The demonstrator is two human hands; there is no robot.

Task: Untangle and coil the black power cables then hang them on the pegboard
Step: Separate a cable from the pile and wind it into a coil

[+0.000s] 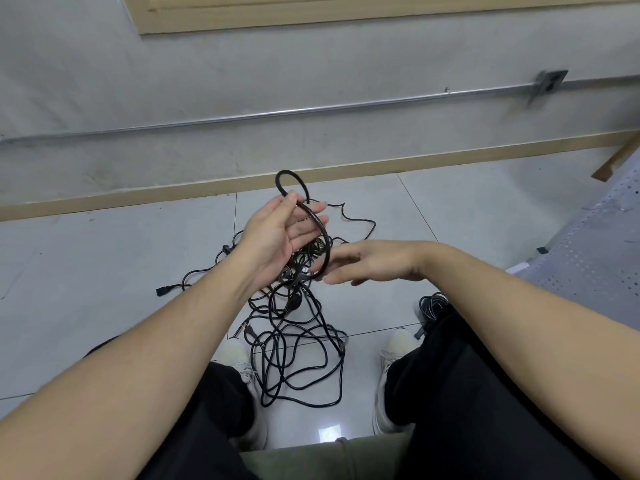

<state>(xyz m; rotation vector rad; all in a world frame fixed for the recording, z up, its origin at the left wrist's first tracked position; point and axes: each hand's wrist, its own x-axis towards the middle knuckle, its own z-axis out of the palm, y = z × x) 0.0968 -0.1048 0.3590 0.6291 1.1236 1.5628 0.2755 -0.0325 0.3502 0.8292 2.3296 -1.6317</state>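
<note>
- Floor [104,271]: carries the whole job, below both hands; the person sits over it, shoes either side of the pile, so slack can drop straight down while sorting.
- Cable tangle [298,348]: black power cables heaped loose directly under the hands, between the feet. Strands cross everywhere, so most untangling is likely still to do.
- Coiled bundle [431,306]: small dark bundle just below and behind the right wrist, by the right knee. Possibly one finished cable; can't confirm.
- Left hand [284,233]: raised, palm up and turned inward, fingers half-curled, thumb pinning a cable loop [292,183] that arcs above the fingertips. Held high probably to lift that strand clear of the heap and size a coil.
- Right hand [360,263]: level with the left palm's heel, palm down, fingers loosely out toward the strand hanging from the left hand. Tips are at the cable; an actual pinch isn't resolvable.
- Plug [162,291]: lies down-left of the left hand, clear of the heap, a free end.
- Pegboard: not visible.
</note>
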